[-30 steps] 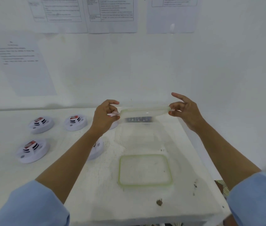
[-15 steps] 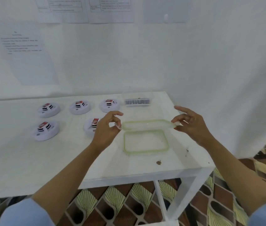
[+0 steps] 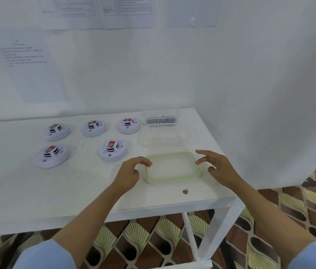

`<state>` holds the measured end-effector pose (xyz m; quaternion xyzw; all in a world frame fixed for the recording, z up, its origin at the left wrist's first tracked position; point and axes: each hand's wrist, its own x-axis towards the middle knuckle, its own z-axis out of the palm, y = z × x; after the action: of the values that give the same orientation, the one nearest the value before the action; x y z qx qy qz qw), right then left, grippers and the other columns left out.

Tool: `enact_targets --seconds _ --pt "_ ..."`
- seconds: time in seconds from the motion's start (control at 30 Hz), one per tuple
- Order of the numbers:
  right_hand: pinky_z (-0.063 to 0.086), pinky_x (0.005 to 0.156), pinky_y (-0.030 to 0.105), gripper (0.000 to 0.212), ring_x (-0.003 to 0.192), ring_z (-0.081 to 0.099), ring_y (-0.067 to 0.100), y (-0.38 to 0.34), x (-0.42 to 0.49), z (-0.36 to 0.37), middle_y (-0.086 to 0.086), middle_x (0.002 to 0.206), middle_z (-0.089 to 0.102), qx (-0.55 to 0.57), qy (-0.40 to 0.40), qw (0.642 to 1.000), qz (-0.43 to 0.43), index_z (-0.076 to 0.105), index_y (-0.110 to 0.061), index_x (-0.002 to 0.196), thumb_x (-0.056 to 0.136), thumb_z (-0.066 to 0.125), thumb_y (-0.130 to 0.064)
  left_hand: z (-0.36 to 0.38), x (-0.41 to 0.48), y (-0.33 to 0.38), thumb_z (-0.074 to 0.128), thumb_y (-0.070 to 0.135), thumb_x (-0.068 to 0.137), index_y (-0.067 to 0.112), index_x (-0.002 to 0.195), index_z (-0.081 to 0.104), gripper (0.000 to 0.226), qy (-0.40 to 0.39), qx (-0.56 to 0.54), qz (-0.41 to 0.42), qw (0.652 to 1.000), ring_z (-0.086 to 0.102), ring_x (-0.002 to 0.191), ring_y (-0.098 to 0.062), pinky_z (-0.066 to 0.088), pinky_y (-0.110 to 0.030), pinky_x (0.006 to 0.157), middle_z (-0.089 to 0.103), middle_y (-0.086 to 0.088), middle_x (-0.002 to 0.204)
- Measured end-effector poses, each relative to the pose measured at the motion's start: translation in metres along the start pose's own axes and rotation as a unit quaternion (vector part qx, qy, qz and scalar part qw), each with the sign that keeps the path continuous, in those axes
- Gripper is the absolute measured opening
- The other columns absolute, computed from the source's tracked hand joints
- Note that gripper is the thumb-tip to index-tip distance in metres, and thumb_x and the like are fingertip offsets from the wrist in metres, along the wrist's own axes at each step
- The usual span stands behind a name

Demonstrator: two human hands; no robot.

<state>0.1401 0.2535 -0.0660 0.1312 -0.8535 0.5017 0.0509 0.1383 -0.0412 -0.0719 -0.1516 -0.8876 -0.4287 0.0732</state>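
Observation:
A clear rectangular lid with a green rim lies flat near the right front of the white table. My left hand hovers at the lid's left edge with fingers loosely curled, holding nothing. To the right of the lid is my right hand, fingers spread and a little apart from it. Behind the lid stands a clear box of batteries.
Several white round smoke detectors sit in two rows on the table left of the lid. A small brown speck lies near the front edge. The table's right edge and corner are close to my right hand. Papers hang on the wall.
Both hands held a green-rimmed lid in the air; it now lies on the table where another lay, and both hands have let go. The view has pulled back.

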Motion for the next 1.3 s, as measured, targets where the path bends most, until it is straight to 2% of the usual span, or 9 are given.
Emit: enact_targets --seconds 0.1,0.2,0.23,0.3,0.43,0.57,0.77,1.03,1.3 --pt "0.043 0.088 0.011 0.070 0.099 0.057 0.002 -0.002 0.005 -0.008 -0.008 0.100 0.066 0.037 0.042 0.998 0.022 0.056 -0.035 0.111 0.072 0.045 0.023 -0.004 0.006 0.007 0.037 -0.026 0.066 0.021 0.094 0.062 0.059 0.033 -0.033 -0.040 0.998 0.051 0.104 -0.003 0.029 0.006 0.082 0.060 0.010 0.103" --pt "0.044 0.085 0.028 0.051 0.088 0.055 0.019 -0.009 0.015 -0.019 0.001 0.112 0.054 0.101 0.010 0.989 0.108 0.062 -0.033 0.106 0.078 0.059 0.010 -0.007 0.013 0.009 0.059 -0.004 0.081 0.026 0.113 0.050 0.045 0.029 -0.091 -0.137 0.986 0.052 0.101 -0.019 0.042 -0.015 0.081 0.052 0.004 0.102" --pt "0.043 0.086 0.033 0.046 0.091 0.055 0.022 -0.010 0.018 -0.021 0.005 0.115 0.050 0.113 -0.024 0.984 0.136 0.063 -0.032 0.106 0.079 0.062 0.005 -0.007 0.015 0.010 0.065 0.004 0.082 0.029 0.120 0.045 0.050 -0.003 -0.120 -0.184 0.976 0.052 0.102 -0.023 0.046 -0.024 0.079 0.049 -0.001 0.104" --pt "0.046 0.087 0.036 0.040 0.094 0.055 0.025 -0.010 0.022 -0.022 0.009 0.114 0.046 0.133 -0.083 0.972 0.173 0.064 -0.028 0.108 0.080 0.064 0.001 -0.007 0.016 0.013 0.070 0.006 0.079 0.034 0.127 0.037 0.064 -0.054 -0.153 -0.237 0.958 0.053 0.101 -0.029 0.051 -0.030 0.070 0.044 -0.007 0.107" --pt "0.055 0.073 0.028 0.037 0.088 0.056 0.025 -0.006 0.030 -0.011 0.012 0.114 0.046 0.128 -0.123 0.964 0.199 0.064 -0.019 0.110 0.079 0.065 0.002 -0.004 0.016 0.012 0.065 -0.008 0.078 0.031 0.120 0.046 0.061 -0.057 -0.164 -0.242 0.955 0.053 0.096 -0.030 0.055 -0.030 0.068 0.041 -0.011 0.111" --pt "0.054 0.065 0.024 0.031 0.074 0.057 0.021 -0.002 0.038 -0.005 0.009 0.117 0.050 0.086 -0.109 0.970 0.201 0.067 -0.018 0.102 0.077 0.068 0.000 -0.001 0.016 0.012 0.057 -0.007 0.082 0.017 0.109 0.061 0.037 -0.073 -0.154 -0.242 0.955 0.057 0.087 -0.020 0.054 -0.018 0.063 0.048 -0.009 0.108" --pt "0.049 0.054 0.019 0.030 0.066 0.057 0.017 0.000 0.044 -0.004 0.007 0.109 0.057 0.100 -0.109 0.969 0.197 0.067 -0.016 0.100 0.076 0.068 0.002 0.000 0.024 0.005 0.053 -0.008 0.084 0.012 0.111 0.063 0.035 -0.064 -0.160 -0.245 0.954 0.058 0.078 -0.014 0.054 -0.015 0.061 0.054 0.001 0.096" --pt "0.049 0.053 0.020 0.031 0.059 0.055 0.016 0.004 0.059 -0.005 0.000 0.086 0.059 0.101 -0.099 0.970 0.199 0.066 -0.014 0.103 0.077 0.068 0.002 0.003 0.039 0.001 0.053 -0.010 0.083 0.012 0.111 0.063 0.037 -0.051 -0.156 -0.244 0.956 0.057 0.081 -0.017 0.055 -0.019 0.064 0.054 -0.005 0.098" --pt "0.051 0.055 0.023 0.031 0.058 0.054 0.018 0.010 0.077 -0.007 0.002 0.087 0.057 0.103 -0.101 0.971 0.192 0.066 -0.012 0.104 0.077 0.068 0.003 0.004 0.054 -0.001 0.052 -0.010 0.083 0.009 0.113 0.062 0.037 -0.045 -0.160 -0.254 0.953 0.059 0.078 -0.015 0.056 -0.021 0.068 0.054 -0.001 0.093"
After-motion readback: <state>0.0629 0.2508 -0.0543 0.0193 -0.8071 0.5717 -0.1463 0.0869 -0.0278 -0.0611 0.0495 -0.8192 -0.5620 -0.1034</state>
